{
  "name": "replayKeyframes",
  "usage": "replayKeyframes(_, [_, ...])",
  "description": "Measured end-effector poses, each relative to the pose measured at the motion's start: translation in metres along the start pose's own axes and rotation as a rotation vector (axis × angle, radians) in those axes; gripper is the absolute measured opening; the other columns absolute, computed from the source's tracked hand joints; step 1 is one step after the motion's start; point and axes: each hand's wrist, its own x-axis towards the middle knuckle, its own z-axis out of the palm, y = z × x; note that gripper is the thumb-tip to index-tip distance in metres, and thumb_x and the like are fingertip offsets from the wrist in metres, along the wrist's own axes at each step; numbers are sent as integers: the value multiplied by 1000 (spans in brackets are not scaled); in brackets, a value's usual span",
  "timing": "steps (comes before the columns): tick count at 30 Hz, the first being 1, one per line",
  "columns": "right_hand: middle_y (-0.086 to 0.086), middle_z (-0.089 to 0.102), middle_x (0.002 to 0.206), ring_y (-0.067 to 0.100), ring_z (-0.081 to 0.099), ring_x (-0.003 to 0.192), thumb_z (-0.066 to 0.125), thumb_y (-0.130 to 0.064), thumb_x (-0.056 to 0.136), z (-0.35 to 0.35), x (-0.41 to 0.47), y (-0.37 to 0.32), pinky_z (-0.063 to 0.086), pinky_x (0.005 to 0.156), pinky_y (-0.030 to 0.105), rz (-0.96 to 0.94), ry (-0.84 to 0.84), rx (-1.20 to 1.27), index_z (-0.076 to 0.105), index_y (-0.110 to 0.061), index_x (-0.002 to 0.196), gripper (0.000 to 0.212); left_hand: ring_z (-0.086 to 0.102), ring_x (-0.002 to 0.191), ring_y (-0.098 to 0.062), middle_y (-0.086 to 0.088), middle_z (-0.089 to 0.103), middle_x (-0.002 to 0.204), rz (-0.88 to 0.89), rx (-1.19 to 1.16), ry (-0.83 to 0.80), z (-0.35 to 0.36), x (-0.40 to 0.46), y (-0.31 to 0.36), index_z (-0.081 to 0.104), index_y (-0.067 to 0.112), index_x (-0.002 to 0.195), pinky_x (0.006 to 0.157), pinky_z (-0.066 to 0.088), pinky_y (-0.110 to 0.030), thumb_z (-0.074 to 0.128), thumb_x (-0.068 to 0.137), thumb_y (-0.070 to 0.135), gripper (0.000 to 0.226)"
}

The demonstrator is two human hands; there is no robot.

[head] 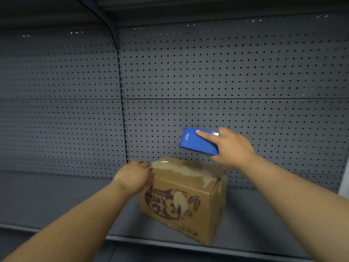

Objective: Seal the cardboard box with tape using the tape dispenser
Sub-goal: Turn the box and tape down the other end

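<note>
A brown cardboard box (190, 201) with a dark red printed logo stands on a grey shelf, turned at an angle. Clear tape runs along its closed top. My left hand (134, 175) grips the box's upper left corner, fingers curled over the edge. My right hand (231, 147) holds a blue tape dispenser (198, 141) in the air above the box's far right side, index finger stretched along its top. The dispenser is clear of the box.
The grey shelf board (66, 201) stretches left and right of the box, with its front edge (160, 242) near me. A grey pegboard back wall (207, 82) rises behind, split by a vertical upright (122, 103). Another shelf hangs overhead.
</note>
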Motion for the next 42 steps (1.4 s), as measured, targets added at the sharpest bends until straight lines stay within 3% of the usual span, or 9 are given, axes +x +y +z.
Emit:
replayKeyframes(2, [0,30,89,16,35,79,54,-41,84,0,7,-11,32,63,27,1,-2,-2,7,-55,138,73,42,126,-32,-15,44,139,-116,19,-34,10,5,24,45,5,133,99,40,-38,33,92,13,43])
replayKeyframes(4, [0,30,90,16,34,80,54,-40,84,3,11,-19,31,65,27,1,-10,0,7,-54,138,73,44,125,-37,-26,40,142,-195,-91,-75,21,14,44,43,0,134,97,41,-42,27,95,27,49])
replayKeyframes(7, [0,29,90,16,34,80,55,-42,83,6,16,-30,32,65,27,-6,-10,4,7,-54,138,74,7,144,-40,-27,-2,156,-301,-323,-132,23,24,58,8,7,149,115,17,-50,9,87,69,89])
replayKeyframes(10, [-1,29,89,16,33,79,55,-41,82,9,20,-34,30,65,27,-2,3,8,7,-55,138,75,-12,145,-34,-18,-24,154,-251,-400,-180,26,29,59,-8,17,150,117,2,-50,19,75,82,103])
replayKeyframes(17, [0,31,89,15,32,79,54,-40,84,15,28,-29,29,65,26,39,25,16,9,-53,138,72,-7,144,-39,0,-35,152,6,-673,-347,50,67,-2,-10,41,146,117,8,-53,43,65,82,105])
replayKeyframes(21, [-1,30,89,14,32,79,54,-41,83,18,31,-22,30,64,26,68,14,-10,8,-54,138,73,-6,146,-25,0,-23,157,153,-586,-340,42,78,-10,2,29,150,119,4,-41,40,89,59,78])
replayKeyframes(27, [-1,31,89,15,34,78,55,-41,83,17,32,-12,30,63,26,99,23,-31,10,-53,138,72,6,145,-37,-17,-5,158,94,-253,-249,23,66,33,20,22,149,117,5,-52,20,101,35,50])
replayKeyframes(32, [-1,32,89,15,36,77,56,-45,82,21,30,-10,31,63,26,98,37,-21,11,-54,138,72,-9,146,-29,-8,-9,159,88,-253,-261,30,40,62,6,27,151,116,-3,-50,12,94,56,63])
replayKeyframes(42, [-2,31,88,15,34,78,57,-46,82,22,23,-3,31,63,26,8,27,3,8,-55,137,74,-7,147,-18,-1,-6,160,274,-179,-241,26,46,17,6,33,149,117,-5,-38,17,98,49,56])
